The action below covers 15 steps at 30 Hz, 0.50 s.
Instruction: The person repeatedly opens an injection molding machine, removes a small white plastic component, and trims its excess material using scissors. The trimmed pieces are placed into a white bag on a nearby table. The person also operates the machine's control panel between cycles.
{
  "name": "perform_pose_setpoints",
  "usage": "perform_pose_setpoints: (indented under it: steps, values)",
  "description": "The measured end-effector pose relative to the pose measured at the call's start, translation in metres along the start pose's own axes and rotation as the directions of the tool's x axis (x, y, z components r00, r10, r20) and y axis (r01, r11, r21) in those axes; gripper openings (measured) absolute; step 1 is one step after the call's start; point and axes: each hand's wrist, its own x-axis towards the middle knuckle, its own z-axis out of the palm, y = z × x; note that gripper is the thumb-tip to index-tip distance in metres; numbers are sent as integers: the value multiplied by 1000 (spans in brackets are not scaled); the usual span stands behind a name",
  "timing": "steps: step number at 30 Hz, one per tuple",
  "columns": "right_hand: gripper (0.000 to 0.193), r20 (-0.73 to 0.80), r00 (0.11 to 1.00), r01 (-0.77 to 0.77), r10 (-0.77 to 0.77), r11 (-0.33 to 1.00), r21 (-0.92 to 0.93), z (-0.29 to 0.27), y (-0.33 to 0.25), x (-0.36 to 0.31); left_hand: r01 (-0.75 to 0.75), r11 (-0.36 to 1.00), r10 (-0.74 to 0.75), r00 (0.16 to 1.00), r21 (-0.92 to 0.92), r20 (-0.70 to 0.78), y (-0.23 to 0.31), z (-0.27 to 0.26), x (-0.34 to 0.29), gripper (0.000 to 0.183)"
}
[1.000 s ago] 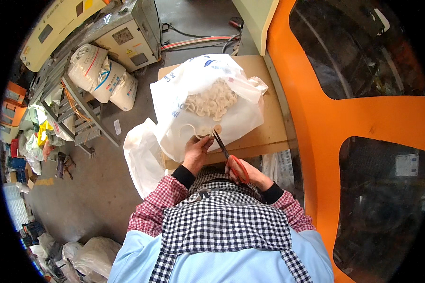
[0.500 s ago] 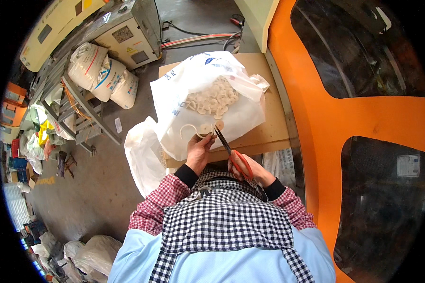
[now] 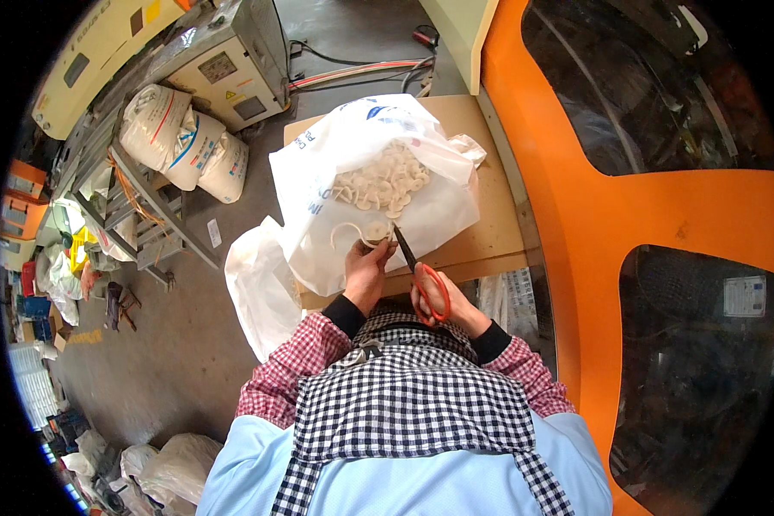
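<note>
My left hand (image 3: 366,273) pinches a small cream plastic piece (image 3: 377,230) with a round disc and a thin curved strip sticking out to the left. In my right hand (image 3: 457,303) is a pair of scissors (image 3: 407,251) with red handles and dark blades. The blades look closed, and their tips point up beside the held piece. Both hands are at the near edge of a white plastic bag (image 3: 318,215) spread on a cardboard surface (image 3: 500,225). A heap of cream discs (image 3: 383,181) lies on the bag just beyond my hands.
Close on the right stands an orange machine (image 3: 576,284) with dark windows. A second white bag (image 3: 254,288) hangs at the cardboard's left. Further left are a grey metal ladder (image 3: 150,211), full white sacks (image 3: 181,142) and a machine cabinet (image 3: 241,82). Cables (image 3: 361,70) cross the floor beyond.
The scissors have closed and swung slightly more upright. A disc that was at the right of the held piece, by the blades, no longer shows there. My left hand keeps its pinch.
</note>
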Motion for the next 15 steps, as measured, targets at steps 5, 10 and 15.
perform_pose_setpoints:
  steps: [5,10,15]
  values:
    - [71,24,999,47,-45,996,-76,-9,0,4,-71,996,71,997,52,-17,-2,-2,15,19]
    - [62,137,990,-19,39,989,-144,-12,-14,-10,-131,985,131,991,110,6,-4,-6,16,21]
    - [61,121,992,35,-25,996,-78,-10,-7,-7,-126,983,122,992,130,40,-11,-5,11,21]
